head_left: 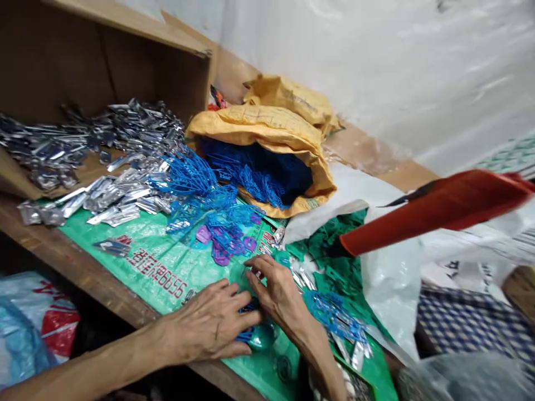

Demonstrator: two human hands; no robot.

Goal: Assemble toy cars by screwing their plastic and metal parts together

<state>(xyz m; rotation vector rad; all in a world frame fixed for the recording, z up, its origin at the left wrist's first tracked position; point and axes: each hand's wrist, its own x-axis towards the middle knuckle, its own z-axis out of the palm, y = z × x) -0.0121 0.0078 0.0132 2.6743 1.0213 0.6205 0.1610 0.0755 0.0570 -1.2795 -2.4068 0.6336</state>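
Observation:
My left hand bends its fingers over a small bunch of blue plastic pieces on the green printed plastic sheet. Part of the bunch is hidden beneath the fingers. Close beside it, my right hand has its thumb and fingers curled together; anything between them is too small or hidden to make out. Just beyond the hands lies a heap of blue and purple plastic pieces. More blue pieces lie to the right of my right hand, with silvery flat packets near its wrist.
A cardboard box at the left spills silvery packets onto the sheet. A yellow sack gapes with blue pieces inside. At the right, a red tapered object reaches over green pieces in a white bag.

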